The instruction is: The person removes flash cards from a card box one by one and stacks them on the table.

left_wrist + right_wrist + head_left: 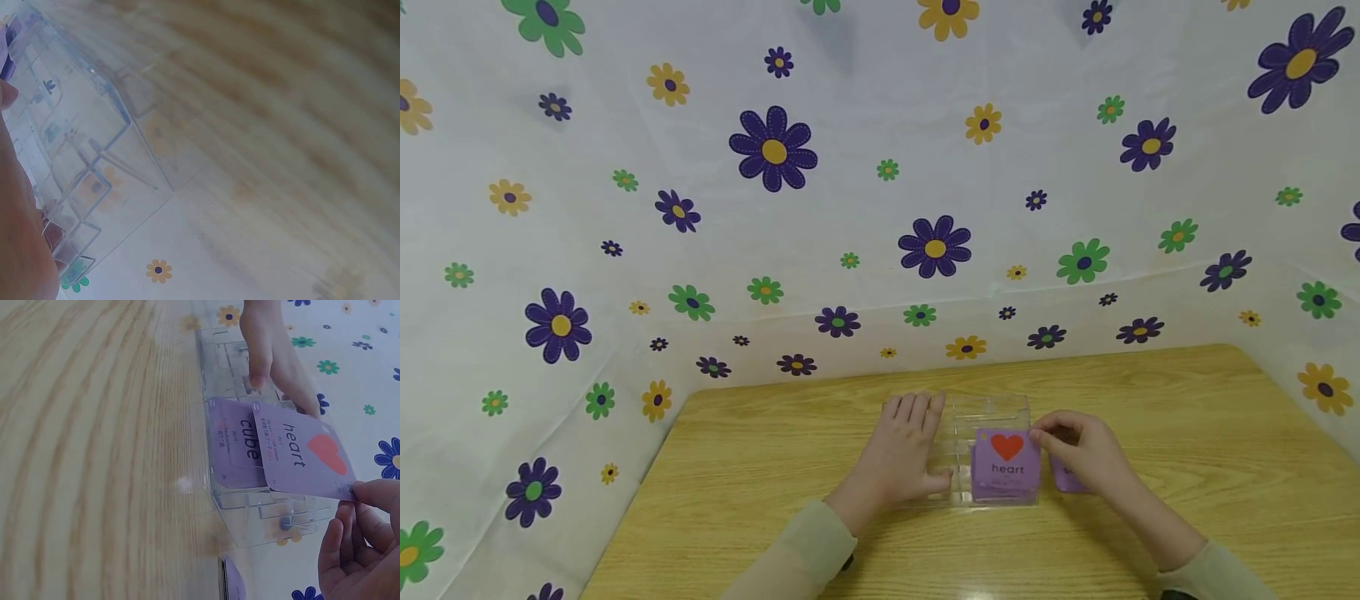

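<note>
A clear plastic tiered card holder (992,406) stands on the table. My left hand (901,454) rests over its left half, fingers stretched toward the back and thumb apart near the middle divider. With thumb and index finger, my right hand (1086,450) pinches the corner of a purple heart card (309,453), which has a red heart on it. In the right wrist view this card tilts up in front of a purple cube card (234,440) in the holder's right section. A stack of purple cards (1067,477) lies on the table, partly hidden under the right hand.
The wood-grain table (760,467) extends around the holder on both sides. White flower-print cloth (850,208) rises behind the table and along its left and right sides.
</note>
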The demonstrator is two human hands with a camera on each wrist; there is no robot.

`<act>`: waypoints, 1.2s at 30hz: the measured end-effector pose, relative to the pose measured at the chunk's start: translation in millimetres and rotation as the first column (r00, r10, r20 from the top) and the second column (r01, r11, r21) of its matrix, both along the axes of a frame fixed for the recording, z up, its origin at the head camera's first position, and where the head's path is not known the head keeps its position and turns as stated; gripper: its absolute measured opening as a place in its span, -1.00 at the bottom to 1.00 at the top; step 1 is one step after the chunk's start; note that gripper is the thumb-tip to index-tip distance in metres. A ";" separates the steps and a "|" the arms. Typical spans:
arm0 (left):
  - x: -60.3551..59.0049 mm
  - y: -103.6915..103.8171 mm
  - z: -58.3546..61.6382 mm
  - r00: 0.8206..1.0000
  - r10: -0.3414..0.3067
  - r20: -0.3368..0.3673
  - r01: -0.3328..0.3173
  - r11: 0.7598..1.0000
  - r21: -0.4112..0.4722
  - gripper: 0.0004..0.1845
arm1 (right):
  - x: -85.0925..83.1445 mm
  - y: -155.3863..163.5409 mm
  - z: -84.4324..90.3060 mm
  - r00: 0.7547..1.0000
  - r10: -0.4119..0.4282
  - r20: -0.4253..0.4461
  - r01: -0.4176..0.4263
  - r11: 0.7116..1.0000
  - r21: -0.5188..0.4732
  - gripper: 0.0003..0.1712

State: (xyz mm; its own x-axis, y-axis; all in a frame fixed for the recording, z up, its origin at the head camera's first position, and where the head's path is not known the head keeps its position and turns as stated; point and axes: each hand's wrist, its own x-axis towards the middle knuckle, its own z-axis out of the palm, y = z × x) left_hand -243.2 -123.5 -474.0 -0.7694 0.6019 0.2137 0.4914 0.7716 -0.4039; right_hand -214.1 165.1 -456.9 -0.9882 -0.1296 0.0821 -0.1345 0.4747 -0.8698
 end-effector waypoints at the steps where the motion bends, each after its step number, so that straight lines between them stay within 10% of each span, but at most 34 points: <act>1: 0.1 0.0 -0.1 1.000 -0.001 -0.002 0.001 1.000 0.001 0.16 | 0.1 0.3 0.3 1.000 0.000 0.002 0.000 1.000 0.001 -0.84; 36: 0.3 -0.4 -0.4 1.000 -0.001 0.002 0.001 1.000 0.009 0.18 | -0.9 13.0 -0.8 0.999 -0.034 -0.016 0.033 0.999 -0.019 -0.86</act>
State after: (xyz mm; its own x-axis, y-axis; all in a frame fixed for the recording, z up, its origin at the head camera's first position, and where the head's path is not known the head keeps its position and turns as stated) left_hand -242.9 -123.8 -474.4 -0.7694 0.6005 0.2177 0.4926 0.7748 -0.3963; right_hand -215.0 178.0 -457.7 -0.9905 -0.0946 0.1002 -0.1328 0.4625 -0.8766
